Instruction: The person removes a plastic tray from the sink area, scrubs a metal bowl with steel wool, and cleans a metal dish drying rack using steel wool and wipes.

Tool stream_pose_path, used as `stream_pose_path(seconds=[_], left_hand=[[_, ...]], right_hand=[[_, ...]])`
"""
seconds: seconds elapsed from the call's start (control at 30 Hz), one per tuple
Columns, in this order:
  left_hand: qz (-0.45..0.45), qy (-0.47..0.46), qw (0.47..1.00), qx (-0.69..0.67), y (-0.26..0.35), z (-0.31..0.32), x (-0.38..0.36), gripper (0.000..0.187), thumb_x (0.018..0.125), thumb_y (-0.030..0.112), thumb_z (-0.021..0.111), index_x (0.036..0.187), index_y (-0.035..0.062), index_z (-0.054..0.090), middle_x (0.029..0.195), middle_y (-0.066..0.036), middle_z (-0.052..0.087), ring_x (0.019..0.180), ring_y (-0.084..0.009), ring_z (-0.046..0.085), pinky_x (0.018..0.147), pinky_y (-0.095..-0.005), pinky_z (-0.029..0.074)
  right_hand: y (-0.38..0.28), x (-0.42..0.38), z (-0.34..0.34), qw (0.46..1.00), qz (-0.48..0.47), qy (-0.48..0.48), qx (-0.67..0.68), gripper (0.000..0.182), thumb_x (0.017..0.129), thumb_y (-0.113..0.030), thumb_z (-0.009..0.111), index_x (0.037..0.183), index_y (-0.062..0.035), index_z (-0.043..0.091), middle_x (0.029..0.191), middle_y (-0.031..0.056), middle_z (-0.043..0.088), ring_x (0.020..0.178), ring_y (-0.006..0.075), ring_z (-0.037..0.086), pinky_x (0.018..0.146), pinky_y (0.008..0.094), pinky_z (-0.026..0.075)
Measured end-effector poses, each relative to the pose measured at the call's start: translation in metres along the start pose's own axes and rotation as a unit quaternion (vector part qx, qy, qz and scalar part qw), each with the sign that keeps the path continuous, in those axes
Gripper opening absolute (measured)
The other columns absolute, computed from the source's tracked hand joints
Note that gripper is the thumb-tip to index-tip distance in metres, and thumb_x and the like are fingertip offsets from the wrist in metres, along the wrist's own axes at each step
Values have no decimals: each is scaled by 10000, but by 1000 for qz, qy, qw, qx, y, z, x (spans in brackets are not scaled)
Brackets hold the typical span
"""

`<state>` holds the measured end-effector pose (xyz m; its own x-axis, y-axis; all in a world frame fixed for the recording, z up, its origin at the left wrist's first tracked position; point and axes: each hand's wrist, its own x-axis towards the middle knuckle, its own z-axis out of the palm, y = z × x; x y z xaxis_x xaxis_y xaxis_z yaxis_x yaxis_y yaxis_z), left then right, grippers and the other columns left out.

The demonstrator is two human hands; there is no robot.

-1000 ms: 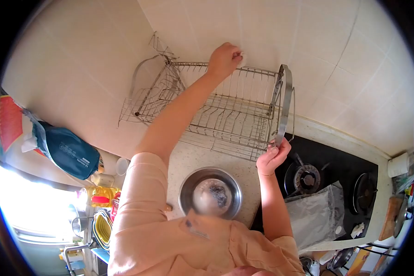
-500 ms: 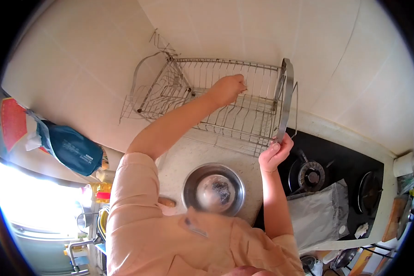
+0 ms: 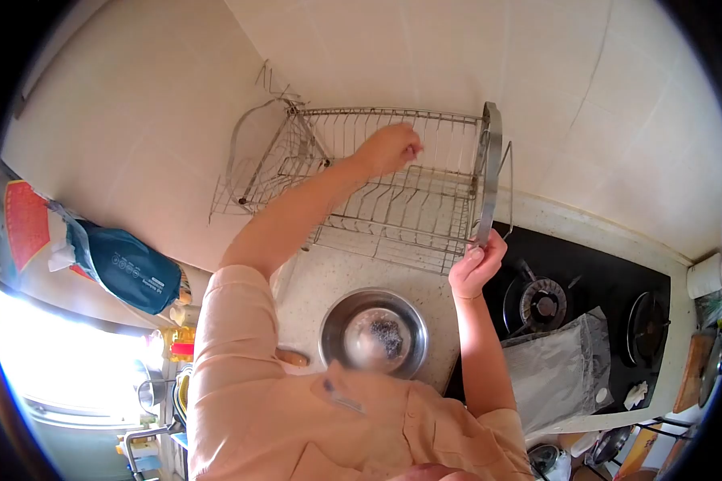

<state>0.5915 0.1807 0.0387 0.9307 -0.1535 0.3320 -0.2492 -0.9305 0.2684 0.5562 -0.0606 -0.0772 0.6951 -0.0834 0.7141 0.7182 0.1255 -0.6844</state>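
Nearest the camera, a steel bowl sits on the speckled worktop, just in front of the person's chest, with a dark scouring pad lying inside it. Left of the bowl, at the worktop's edge, lies a small tan object that I cannot make out.

To the right, the black hob holds two burners, and a grey bag lies across its near side.

The right hand is raised just beyond the bowl; its fingers are closed around the lower end of the flat metal side frame of the rack, gripping it.

The rack is a two-tier wire dish rack standing on the worktop against the tiled wall, between the corner and the hob. It appears empty of dishes.

Farther in, the left hand reaches across over the upper tier. Its fingers are curled at the back wires of the rack; whether they hold a cloth or only touch the wire I cannot tell.

Far left, a blue bag hangs by the bright window.
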Motion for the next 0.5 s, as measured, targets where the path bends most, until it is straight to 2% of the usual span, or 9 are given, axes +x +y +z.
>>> stream_pose_path(seconds=[0.1,0.2,0.3,0.4,0.5], left_hand=[[24,-67,996,52,5,-3,-4,179,687,40,692,861,22,654,802,-104,590,728,-200,603,638,-314,472],[-57,-212,973,-72,3,-19,11,194,682,47,697,869,16,655,791,-102,604,720,-207,602,644,-310,468],[-135,-97,975,-145,13,-29,11,216,667,42,709,874,10,658,788,-103,631,718,-200,609,654,-302,469],[-53,-79,992,-84,6,-6,-5,211,670,43,712,872,11,662,812,-109,653,723,-190,617,661,-294,474],[-53,-196,976,-75,-1,-6,-18,183,745,120,676,910,41,668,903,-99,643,771,-203,612,685,-288,475]], right_hand=[[-7,3,2,1000,-4,6,5,434,916,-358,444,1035,59,454,824,141,560,639,183,543,573,284,445],[-7,5,0,1000,-8,1,11,426,914,-346,447,1041,60,456,815,145,563,640,188,551,582,287,451],[-3,2,-3,1000,10,-22,15,416,910,-331,452,1048,62,454,801,137,569,638,190,559,588,288,457],[-6,3,-1,1000,14,-5,-1,411,905,-324,462,1050,61,453,789,131,574,626,191,561,582,283,457],[-7,3,-1,1000,18,-6,2,436,896,-345,474,1063,56,454,816,144,584,621,195,561,575,278,451]])
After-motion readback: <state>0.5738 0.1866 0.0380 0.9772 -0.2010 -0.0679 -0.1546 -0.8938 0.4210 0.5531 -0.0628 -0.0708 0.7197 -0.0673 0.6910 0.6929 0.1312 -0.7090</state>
